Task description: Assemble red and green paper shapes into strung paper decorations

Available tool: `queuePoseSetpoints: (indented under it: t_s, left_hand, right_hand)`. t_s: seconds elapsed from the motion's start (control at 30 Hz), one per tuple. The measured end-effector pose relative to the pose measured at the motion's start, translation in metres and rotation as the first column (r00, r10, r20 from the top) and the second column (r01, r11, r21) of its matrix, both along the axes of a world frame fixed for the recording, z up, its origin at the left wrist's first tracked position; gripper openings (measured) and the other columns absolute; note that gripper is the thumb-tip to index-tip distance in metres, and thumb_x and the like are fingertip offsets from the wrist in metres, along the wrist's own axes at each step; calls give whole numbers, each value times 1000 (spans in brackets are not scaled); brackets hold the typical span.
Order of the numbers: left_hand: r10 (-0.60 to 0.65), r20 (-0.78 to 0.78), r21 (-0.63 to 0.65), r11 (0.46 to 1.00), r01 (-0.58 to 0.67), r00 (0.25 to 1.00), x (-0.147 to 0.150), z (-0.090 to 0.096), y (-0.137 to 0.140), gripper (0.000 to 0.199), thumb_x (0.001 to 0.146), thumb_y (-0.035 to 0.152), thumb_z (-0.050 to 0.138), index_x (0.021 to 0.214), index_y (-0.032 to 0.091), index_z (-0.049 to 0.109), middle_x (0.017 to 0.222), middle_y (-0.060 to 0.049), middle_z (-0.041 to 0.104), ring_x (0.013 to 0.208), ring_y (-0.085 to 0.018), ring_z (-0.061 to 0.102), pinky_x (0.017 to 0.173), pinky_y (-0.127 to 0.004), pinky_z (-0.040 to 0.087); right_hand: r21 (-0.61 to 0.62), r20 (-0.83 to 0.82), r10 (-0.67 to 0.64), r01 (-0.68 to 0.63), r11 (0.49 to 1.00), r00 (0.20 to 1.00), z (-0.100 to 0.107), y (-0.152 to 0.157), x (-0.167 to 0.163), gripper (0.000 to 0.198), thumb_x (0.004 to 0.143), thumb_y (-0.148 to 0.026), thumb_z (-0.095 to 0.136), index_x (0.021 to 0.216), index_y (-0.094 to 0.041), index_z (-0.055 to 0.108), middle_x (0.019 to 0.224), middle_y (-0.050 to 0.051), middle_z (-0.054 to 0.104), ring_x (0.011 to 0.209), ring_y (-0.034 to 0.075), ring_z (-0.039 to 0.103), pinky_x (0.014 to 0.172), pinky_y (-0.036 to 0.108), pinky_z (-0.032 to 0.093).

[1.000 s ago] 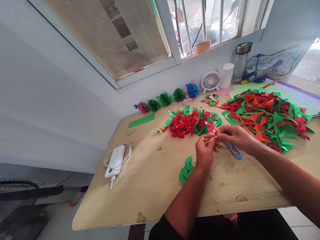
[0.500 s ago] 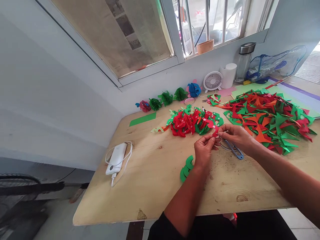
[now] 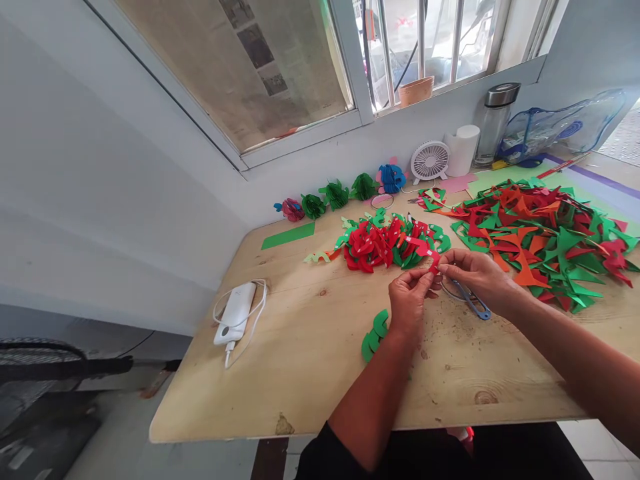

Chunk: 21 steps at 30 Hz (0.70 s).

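Note:
Between the fingertips of both hands is a red curved paper cutout [image 3: 434, 261] with small white squares on it. My left hand [image 3: 409, 300] pinches its lower end, and my right hand [image 3: 473, 275] grips it from the right side. The cutout reaches back toward a heap of red and green paper cutouts [image 3: 370, 245], many with the same white squares. Just under my right hand lies a blue slim-handled tool [image 3: 474, 303], partly hidden. Several green curved cutouts [image 3: 374, 337] lie beside my left forearm, which covers some of them.
A large pile of red, orange and green paper scraps [image 3: 540, 240] spreads at the right. Folded paper ornaments [image 3: 335, 194] line the wall near a small white fan [image 3: 430, 161] and a glass bottle [image 3: 493, 127]. A white power bank [image 3: 235, 312] with a cable lies left.
The view has shifted slightly, so the table's things sit a little further right. Both hands stay in nearly the same place, still pinching the red paper cutout.

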<state>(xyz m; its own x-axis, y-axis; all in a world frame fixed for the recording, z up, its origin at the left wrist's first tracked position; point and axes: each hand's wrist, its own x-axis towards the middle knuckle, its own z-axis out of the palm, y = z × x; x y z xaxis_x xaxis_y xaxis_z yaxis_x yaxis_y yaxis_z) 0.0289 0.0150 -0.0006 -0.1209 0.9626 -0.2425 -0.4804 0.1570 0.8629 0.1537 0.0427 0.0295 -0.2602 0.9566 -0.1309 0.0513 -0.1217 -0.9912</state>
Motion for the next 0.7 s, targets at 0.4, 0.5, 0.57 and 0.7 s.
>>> queuePoseSetpoints:
  t_s: [0.4,0.5,0.57,0.7]
  left_hand:
    - [48,-25,2,999,-48,999,-2,2,0,20,58,30,75,67,13,70,61,-5,68,49,-10,58,50,-22,43]
    - [55,-4,11,998,-55,998,0,2,-1,22,57,31,76,69,13,71,63,-5,69,51,-11,58,52,-23,45]
    - [60,10,16,998,-60,998,1,2,-1,23,56,32,77,69,13,72,62,-5,68,51,-11,58,52,-24,45]
    - [74,40,15,997,-75,996,2,2,-2,26,55,33,79,69,13,72,59,-4,67,50,-10,57,53,-24,46]
  right_hand:
    - [-8,-15,18,-18,1000,1000,-4,-3,1,34,67,-50,68,71,-19,58,55,-5,49,45,7,35,42,22,26]
    - [37,-18,22,-21,999,1000,-9,-3,-1,33,70,-50,67,72,-18,59,62,-2,53,52,8,43,47,23,32]
    - [67,-30,31,-29,997,999,-12,-2,-2,33,70,-51,67,73,-18,59,67,-1,56,58,10,48,52,24,37]
    - [89,-21,20,-18,996,1000,-13,-2,-4,35,68,-53,67,71,-19,58,68,0,57,64,13,51,59,26,42]
